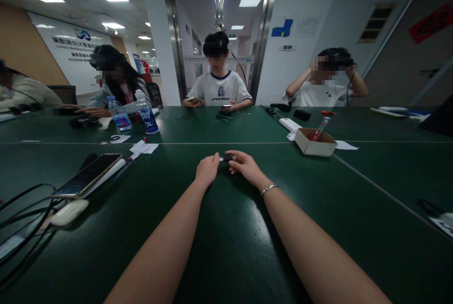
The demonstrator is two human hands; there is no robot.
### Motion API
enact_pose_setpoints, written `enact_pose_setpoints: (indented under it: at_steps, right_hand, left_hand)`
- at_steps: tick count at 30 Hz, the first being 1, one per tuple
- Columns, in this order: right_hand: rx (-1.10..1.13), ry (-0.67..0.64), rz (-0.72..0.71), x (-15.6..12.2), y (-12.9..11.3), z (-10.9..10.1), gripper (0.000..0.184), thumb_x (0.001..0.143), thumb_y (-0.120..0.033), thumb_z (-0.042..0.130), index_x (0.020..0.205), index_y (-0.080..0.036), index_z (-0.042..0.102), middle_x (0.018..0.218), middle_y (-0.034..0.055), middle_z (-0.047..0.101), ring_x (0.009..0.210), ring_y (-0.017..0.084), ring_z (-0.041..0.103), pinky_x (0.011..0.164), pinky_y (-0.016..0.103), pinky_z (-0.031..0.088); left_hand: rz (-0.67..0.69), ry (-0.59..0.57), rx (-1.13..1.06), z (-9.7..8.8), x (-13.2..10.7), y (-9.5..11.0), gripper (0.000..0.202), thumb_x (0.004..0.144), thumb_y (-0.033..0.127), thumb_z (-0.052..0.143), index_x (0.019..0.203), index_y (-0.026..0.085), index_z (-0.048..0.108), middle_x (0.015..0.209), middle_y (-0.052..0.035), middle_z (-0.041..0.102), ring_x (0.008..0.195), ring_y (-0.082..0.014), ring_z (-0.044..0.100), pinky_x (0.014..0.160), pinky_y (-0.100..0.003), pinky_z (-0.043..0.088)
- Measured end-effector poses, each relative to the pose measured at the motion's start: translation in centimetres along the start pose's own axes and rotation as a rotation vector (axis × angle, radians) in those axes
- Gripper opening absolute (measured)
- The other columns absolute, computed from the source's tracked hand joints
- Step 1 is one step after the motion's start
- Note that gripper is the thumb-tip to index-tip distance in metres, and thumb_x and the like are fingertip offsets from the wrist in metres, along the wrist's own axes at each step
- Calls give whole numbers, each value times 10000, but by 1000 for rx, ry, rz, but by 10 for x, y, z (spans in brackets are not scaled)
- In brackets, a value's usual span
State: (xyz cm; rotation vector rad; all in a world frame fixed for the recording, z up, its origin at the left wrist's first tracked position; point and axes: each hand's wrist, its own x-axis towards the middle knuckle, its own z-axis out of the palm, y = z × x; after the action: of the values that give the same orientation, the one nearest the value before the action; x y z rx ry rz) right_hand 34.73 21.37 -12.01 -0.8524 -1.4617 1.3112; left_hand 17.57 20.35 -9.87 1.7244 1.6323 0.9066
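Both my hands meet over the dark green table (226, 228), a little beyond its middle. My left hand (207, 169) is closed, its fingertips pinching one end of a small dark object (225, 158). My right hand (245, 166), with a silver bracelet at the wrist, is closed on the other end of the same object. The object is short, black and partly hidden by the fingers; I cannot make out what it is.
A phone (87, 175) lies on a white block at the left, with black cables (21, 219) and a white pebble-shaped device (69, 212). A small cardboard box (314, 142) with a red-tipped tool stands at the right. Two water bottles (146, 114) stand further back. Several people sit opposite.
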Motion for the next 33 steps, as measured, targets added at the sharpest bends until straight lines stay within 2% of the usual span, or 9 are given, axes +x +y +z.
enact_pose_setpoints:
  at_steps: [7,11,13,16,20,23,28,31,33]
  right_hand:
    - [45,73,10,1,0,-1,382,764,-157,693,1137,-190,615,759,-9,596,594,109,628,535,215,556]
    - [16,62,35,1,-1,1,373,760,-129,687,1123,-180,620,734,-11,600,581,109,621,519,207,545]
    - [-5,50,37,1,-2,2,371,755,-129,695,1115,-175,622,708,-16,596,578,109,616,521,206,541]
    - [-19,44,30,0,-2,2,371,743,-158,718,1101,-169,621,688,-19,597,585,116,617,529,212,538]
    - [-20,58,8,0,-2,3,383,717,-212,753,1070,-163,611,661,-26,595,573,121,615,521,217,532]
    - [-4,59,9,0,-2,3,403,702,-239,767,1060,-159,602,651,-28,599,563,120,614,516,217,531]
    - [4,45,14,0,-2,3,415,701,-256,778,1059,-151,596,631,-29,600,561,117,613,515,208,527]
    - [10,45,24,0,-2,3,425,701,-264,789,1061,-155,591,645,-24,609,570,120,619,519,212,531]
    - [20,42,27,0,-2,2,429,703,-270,793,1063,-158,590,651,-21,612,575,122,622,524,215,535]
  left_hand:
    - [220,55,-335,12,13,-15,168,827,339,574,868,177,554,839,-17,582,763,-140,538,710,-245,401]
    - [102,16,-438,12,18,-19,246,897,379,441,991,176,543,705,5,551,606,-126,503,602,-240,387]
    - [135,48,-396,11,19,-21,222,869,326,494,1030,183,544,676,19,529,614,-126,504,611,-236,383]
    - [144,91,-351,11,20,-22,249,836,280,538,1071,197,539,760,4,563,671,-131,532,656,-245,397]
    - [168,-6,-321,13,19,-22,257,907,339,415,1077,200,549,743,-14,583,649,-145,534,662,-271,407]
    - [227,15,-378,14,17,-21,348,831,258,540,1172,204,506,913,-35,598,782,-142,562,746,-264,426]
    - [180,-9,-389,12,15,-16,259,868,301,488,1098,193,536,823,-21,571,710,-138,539,714,-271,435]
    - [193,75,-379,10,13,-12,428,748,185,620,1159,196,501,990,-46,550,843,-143,543,777,-264,435]
    - [145,49,-432,8,13,-10,433,782,217,594,1193,181,464,969,-49,545,797,-138,541,733,-259,438]
